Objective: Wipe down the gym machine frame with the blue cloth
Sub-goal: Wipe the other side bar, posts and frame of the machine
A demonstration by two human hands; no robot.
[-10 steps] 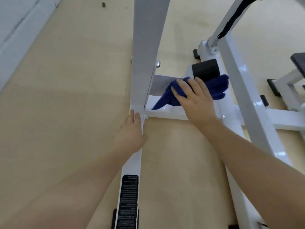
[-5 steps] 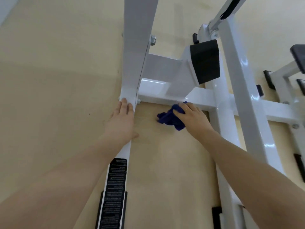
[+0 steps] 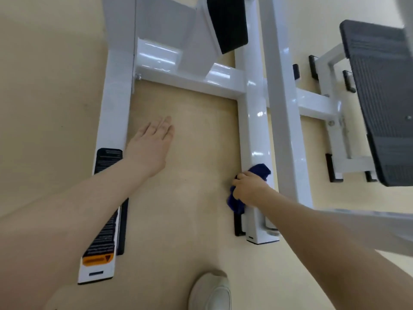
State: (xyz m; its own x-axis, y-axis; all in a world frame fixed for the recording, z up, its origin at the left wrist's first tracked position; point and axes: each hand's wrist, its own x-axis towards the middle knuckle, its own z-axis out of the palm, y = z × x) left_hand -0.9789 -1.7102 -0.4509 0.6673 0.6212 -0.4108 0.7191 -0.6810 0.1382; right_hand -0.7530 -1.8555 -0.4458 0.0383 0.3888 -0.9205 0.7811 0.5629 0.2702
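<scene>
The white gym machine frame (image 3: 254, 121) lies low on the beige floor, with two long base rails joined by a cross bar. My right hand (image 3: 250, 187) grips the bunched blue cloth (image 3: 260, 170) against the near end of the right base rail; part of the cloth hangs below my fingers. My left hand (image 3: 152, 142) hovers flat with straight fingers over the floor between the two rails, touching nothing that I can see.
The left base rail (image 3: 114, 113) carries a black and orange label (image 3: 105, 220). A black pad (image 3: 228, 21) sits above the cross bar. A dark ribbed footplate (image 3: 384, 97) stands at the right. A white shoe (image 3: 210, 291) is at the bottom.
My right hand has carried the cloth from the cross bar area down to the near end of the right rail. My left hand has come off the left rail and now hovers over the floor.
</scene>
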